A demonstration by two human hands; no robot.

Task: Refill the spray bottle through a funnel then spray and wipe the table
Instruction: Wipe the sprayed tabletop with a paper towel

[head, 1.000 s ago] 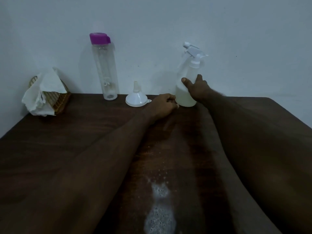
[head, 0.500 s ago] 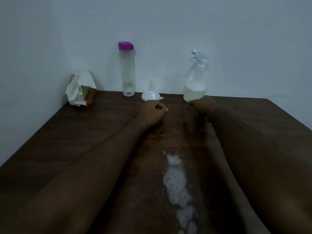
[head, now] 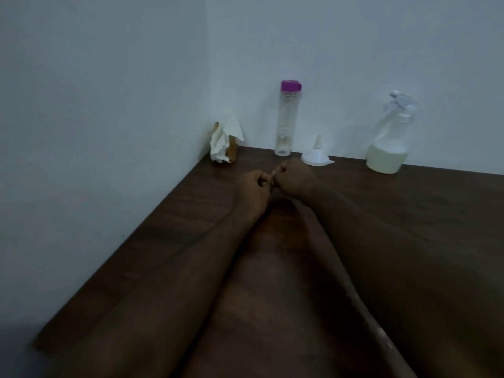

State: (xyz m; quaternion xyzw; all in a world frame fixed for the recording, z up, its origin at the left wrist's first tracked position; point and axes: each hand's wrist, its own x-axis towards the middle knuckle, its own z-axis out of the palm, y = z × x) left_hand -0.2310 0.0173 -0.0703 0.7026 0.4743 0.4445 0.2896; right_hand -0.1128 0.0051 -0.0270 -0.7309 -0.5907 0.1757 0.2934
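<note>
Spray bottle [head: 388,143] stands upright at the back edge of the table [head: 436,214], against the wall, off to my right and well apart from both hands. Trigger head is on, with milky liquid in about the bottom third. My read: refill is done and it's parked there to keep the wiping area free.

Funnel [head: 316,156] sits mouth-down, spout up, just past my right hand [head: 293,177]. That's stable and it drains onto the table instead of rolling.

Clear bottle with purple cap [head: 286,118] is upright left of the funnel, cap on, looks near empty. Probably the refill source.

Tissue [head: 226,143] hangs out of a brown holder in the far left corner. It's the only wipe material I see, untouched.

Hands: both forearms are stretched out over the table, and the 2 fists meet in front of the funnel. Left hand [head: 253,186] has fingers curled in tight, same on the right, fingertips touching each other. No object is visible in either, though it's dark there.

Next, likely: reach left for the tissue, then wipe. Low light makes wet patches hard to spot.
</note>
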